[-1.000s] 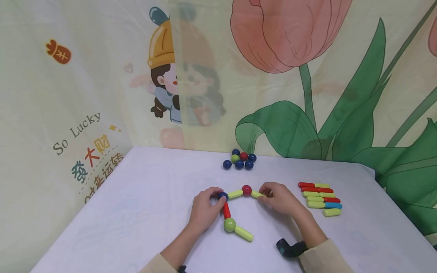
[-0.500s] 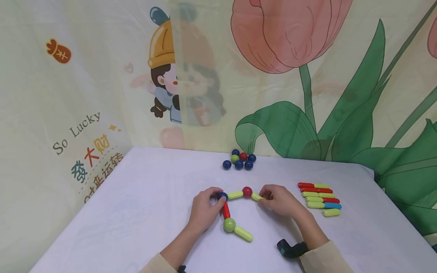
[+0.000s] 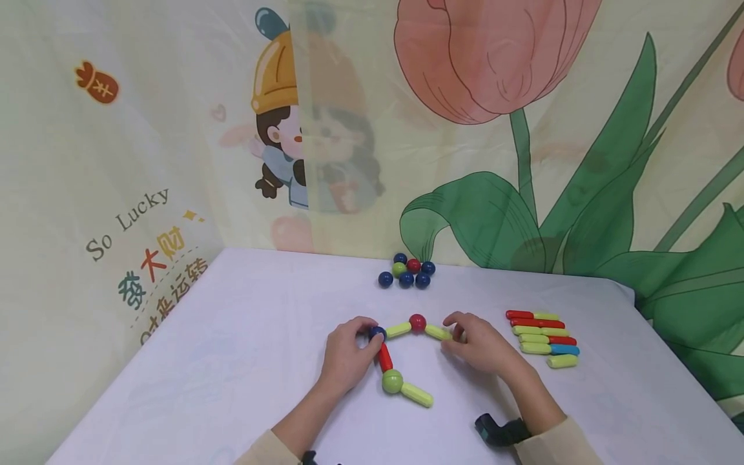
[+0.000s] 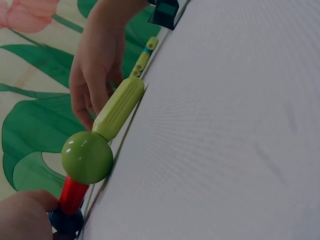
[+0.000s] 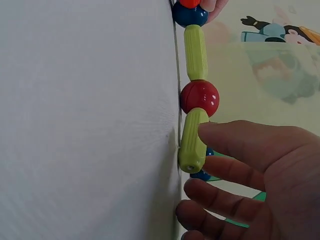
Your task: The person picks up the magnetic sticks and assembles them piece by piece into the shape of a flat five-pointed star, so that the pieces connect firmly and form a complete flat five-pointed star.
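Observation:
On the white table lies a chain of magnetic rods and balls. My left hand pinches its dark blue ball between thumb and fingers. From that ball a red rod leads to a green ball with a yellow-green rod on its far side. Another yellow-green rod joins the blue ball to a red ball. Off the red ball points an end rod, also yellow-green. My right hand is beside its free end, fingers loosely spread and thumb close to it; contact is unclear.
Several loose balls, mostly dark blue, sit at the table's back edge. A stack of red, yellow-green and blue rods lies at the right, with a single yellow-green rod nearest. A printed cloth hangs behind the table.
My right fingers have loosened from the end rod and drawn slightly right, uncovering its tip. The left hand keeps its pinch on the blue ball.

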Tool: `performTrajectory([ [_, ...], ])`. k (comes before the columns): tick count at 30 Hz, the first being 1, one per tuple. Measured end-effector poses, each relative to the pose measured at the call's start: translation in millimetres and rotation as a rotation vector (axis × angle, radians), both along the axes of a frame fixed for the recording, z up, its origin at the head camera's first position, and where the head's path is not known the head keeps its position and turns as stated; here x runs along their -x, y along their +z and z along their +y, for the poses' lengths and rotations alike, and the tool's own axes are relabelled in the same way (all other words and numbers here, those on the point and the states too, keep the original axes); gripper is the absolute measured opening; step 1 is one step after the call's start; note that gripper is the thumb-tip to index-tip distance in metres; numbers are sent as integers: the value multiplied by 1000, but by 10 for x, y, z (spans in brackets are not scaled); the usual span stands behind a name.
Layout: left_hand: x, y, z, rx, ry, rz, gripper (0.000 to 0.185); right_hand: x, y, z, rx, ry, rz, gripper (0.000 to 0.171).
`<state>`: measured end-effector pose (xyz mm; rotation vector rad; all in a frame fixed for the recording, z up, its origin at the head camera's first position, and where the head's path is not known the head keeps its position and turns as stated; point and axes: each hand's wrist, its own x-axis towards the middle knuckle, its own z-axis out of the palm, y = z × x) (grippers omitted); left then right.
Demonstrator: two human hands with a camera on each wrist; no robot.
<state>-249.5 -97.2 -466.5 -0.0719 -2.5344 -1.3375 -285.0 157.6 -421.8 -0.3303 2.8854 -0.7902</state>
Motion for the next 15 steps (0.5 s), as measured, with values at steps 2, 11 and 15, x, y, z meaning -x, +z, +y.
performTrajectory([
  [2,1,2,2,3,5,-1,23,-36,32,-21,-28,-24,12,44],
  [11,3,11,-2,40,79,40,21,-291,204,-247,-5,158,-30,24],
  [15,8,8,-5,36,86,49,20,-352,166,-324,-7,321,-100,23],
])
